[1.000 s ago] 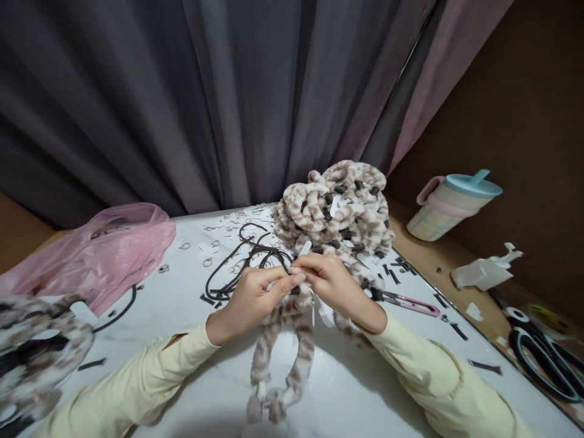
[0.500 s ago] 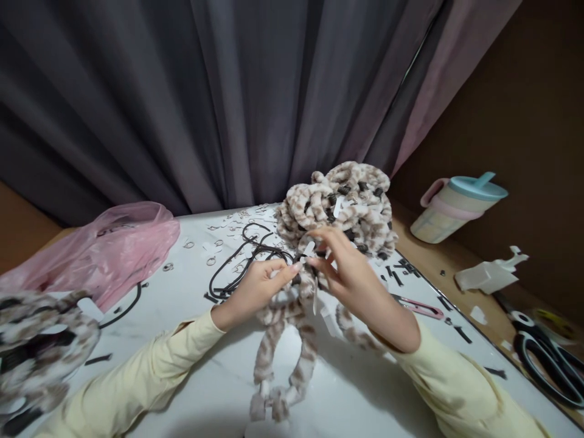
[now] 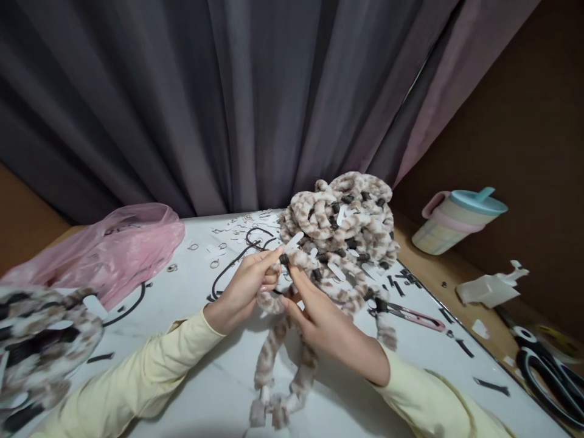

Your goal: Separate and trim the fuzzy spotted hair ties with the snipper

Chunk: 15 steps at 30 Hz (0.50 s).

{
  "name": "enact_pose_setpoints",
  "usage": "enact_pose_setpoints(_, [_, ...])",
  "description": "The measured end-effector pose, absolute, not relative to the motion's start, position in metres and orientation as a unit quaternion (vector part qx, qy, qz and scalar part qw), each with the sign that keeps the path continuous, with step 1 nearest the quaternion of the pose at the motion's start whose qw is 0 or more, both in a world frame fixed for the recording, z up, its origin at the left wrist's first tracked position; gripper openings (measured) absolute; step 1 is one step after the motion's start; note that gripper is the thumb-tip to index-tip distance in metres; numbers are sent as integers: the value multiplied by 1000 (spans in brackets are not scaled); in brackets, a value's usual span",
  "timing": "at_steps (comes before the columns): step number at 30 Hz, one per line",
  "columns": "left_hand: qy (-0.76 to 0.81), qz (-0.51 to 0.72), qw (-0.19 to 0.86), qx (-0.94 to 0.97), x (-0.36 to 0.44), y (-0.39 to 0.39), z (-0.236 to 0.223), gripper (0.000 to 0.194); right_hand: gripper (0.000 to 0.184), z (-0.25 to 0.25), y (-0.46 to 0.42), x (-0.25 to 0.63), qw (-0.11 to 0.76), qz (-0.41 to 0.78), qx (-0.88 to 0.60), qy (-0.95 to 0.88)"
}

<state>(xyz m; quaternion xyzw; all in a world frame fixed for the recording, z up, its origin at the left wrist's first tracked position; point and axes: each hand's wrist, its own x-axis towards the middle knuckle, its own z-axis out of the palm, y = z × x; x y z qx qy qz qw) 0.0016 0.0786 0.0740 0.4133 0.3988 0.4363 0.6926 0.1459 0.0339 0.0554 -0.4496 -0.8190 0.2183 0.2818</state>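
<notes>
Between my hands is a fluffy brown-and-white plush cord (image 3: 298, 260) with a black wrapped band (image 3: 285, 261) on it and a white paper tag (image 3: 293, 242) sticking up. My left hand (image 3: 249, 283) pinches it at the left of the band, thumb uppermost and fingers curled below. The fingers of my right hand (image 3: 323, 313) close on it from the right, partly hidden behind the palm. Below them, a plush loop (image 3: 264, 362) lies on the white table (image 3: 219, 383). Just beyond is a heap of similar plush cords (image 3: 342, 213) with black bands and white tags.
Left are a pink plastic bag (image 3: 146, 243) and another plush pile (image 3: 50, 340). Small metal rings (image 3: 214, 264) and a black cord (image 3: 223, 271) lie behind my left hand. Pink-handled snips (image 3: 420, 317), scissors (image 3: 547, 377), a white bottle (image 3: 490, 286) and a lidded cup (image 3: 451, 222) are right.
My right hand has come down and left, from above the plush cord to its near side. The white tag now points up beside my left thumb. The snips are more exposed.
</notes>
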Motion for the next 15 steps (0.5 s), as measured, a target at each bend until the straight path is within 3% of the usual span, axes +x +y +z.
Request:
enact_pose_setpoints(4, [421,426,625,501,0,75,75,39,21,63,34,145,266,247,-480,-798])
enact_pose_setpoints(6, [439,442,484,615,-2,74,71,39,26,78,30,151,273,230,-492,-794])
enact_pose_setpoints(10, [345,443,140,816,-8,72,63,35,18,109,27,174,400,51,-444,-800])
enact_pose_setpoints(15, [170,410,-91,891,-11,65,68,33,43,121,35,194,239,16,-316,-918])
